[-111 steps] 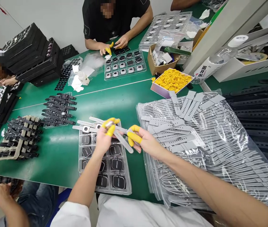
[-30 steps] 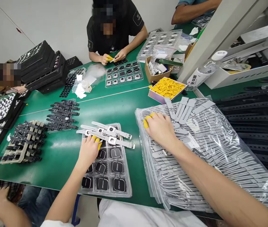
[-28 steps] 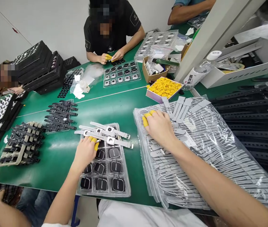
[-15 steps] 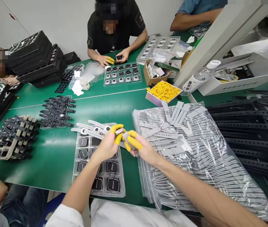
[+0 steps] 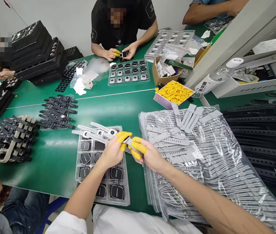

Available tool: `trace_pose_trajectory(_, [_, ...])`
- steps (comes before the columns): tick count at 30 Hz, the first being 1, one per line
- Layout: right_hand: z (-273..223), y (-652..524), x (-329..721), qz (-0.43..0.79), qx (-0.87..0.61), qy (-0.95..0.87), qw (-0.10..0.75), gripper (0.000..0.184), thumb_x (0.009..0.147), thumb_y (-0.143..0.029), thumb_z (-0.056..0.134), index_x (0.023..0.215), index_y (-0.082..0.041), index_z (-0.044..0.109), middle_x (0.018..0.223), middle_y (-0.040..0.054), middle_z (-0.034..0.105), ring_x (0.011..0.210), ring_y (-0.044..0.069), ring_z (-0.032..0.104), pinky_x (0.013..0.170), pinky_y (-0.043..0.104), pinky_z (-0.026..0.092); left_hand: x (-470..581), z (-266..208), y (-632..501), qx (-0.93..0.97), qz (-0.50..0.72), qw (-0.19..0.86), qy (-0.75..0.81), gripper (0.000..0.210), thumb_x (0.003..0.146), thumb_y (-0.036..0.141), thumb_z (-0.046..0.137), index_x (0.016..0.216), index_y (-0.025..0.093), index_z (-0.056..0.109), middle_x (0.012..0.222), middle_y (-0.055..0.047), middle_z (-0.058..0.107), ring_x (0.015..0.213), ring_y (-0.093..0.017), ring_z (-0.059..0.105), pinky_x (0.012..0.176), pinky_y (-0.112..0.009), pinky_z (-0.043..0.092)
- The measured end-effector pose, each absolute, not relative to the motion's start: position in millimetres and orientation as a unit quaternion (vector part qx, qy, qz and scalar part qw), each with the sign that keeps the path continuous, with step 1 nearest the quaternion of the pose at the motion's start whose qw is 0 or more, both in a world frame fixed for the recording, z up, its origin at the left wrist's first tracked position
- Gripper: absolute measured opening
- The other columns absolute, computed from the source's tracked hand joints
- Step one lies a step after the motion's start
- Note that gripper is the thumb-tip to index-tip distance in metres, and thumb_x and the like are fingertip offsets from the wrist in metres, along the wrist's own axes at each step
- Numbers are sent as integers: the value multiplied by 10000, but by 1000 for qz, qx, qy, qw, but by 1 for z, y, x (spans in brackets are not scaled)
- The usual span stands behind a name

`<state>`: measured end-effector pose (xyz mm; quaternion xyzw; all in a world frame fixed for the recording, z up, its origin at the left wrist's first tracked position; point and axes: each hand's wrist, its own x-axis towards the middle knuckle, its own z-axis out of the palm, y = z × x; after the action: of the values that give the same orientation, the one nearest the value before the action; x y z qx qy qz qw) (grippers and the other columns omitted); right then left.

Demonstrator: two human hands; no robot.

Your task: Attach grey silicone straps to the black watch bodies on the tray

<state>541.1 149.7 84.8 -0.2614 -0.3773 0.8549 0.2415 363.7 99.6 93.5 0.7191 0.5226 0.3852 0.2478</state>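
Note:
My left hand (image 5: 113,152), in yellow finger cots, pinches a small watch case (image 5: 126,139), mostly covered by the fingers. Closed round a grey watch strap (image 5: 133,146) is my right hand (image 5: 150,156), also with yellow finger cots. The strap's end meets the side of the case; whether it is seated cannot be made out. Below my left hand lies a clear plastic tray (image 5: 127,195) of square watch faces with black covers. Several grey-strapped watches (image 5: 100,132) rest across its far end. Loose grey straps (image 5: 188,117) lie on a plastic bag of straps (image 5: 216,175) beside my right hand.
A box of yellow finger cots (image 5: 163,101) and a water bottle (image 5: 213,79) stand beyond the bag. Black-strapped watches (image 5: 58,112) lie on the left, some on a beige rack (image 5: 13,148). Across the table, a co-worker (image 5: 125,32) handles a watch. Black straps (image 5: 262,130) fill the right.
My hands have drawn together, bringing the strap's end against the watch case. The left fingers now cover more of the case. The camera view has shifted slightly.

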Motion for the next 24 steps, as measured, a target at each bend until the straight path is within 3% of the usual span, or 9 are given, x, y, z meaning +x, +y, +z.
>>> trace_pose_trajectory(7, [91,153,543,878,-291,-307,225,395,837,-519,745,779,-222,490,493,-93,428,414,63,279,419,214,228,361,100,96,737,319,257,537,460,1061,232,376,1511,205,467,1333,-157,559,1260,-261,563,1096,-461,502])
trace_pose_trajectory(14, [86,153,542,866,-320,-332,194,438,819,-560,763,774,-212,500,498,-106,395,420,48,239,413,202,198,362,104,100,773,212,201,563,404,1006,207,417,1352,126,607,1142,-174,610,1106,-314,591,998,-526,536])
trace_pose_trajectory(17, [85,153,542,866,-313,-339,195,423,827,-541,768,781,-212,506,494,-102,412,420,53,264,407,197,230,355,102,99,755,259,249,549,401,1041,233,406,1404,168,563,1217,-162,626,1146,-282,612,1022,-489,537])
trace_pose_trajectory(20, [84,153,542,863,-300,-340,222,403,850,-562,736,832,-218,527,534,-77,506,430,73,338,405,209,318,352,96,98,687,346,319,554,432,1032,307,539,1452,214,504,1294,-139,648,1163,-252,649,1016,-439,548])
trace_pose_trajectory(24, [84,153,542,843,-284,-389,238,434,874,-633,689,931,-225,550,587,-73,551,439,93,404,405,227,386,362,90,100,568,481,360,562,241,956,385,699,1116,206,680,1064,-77,708,964,-205,694,871,-354,574])
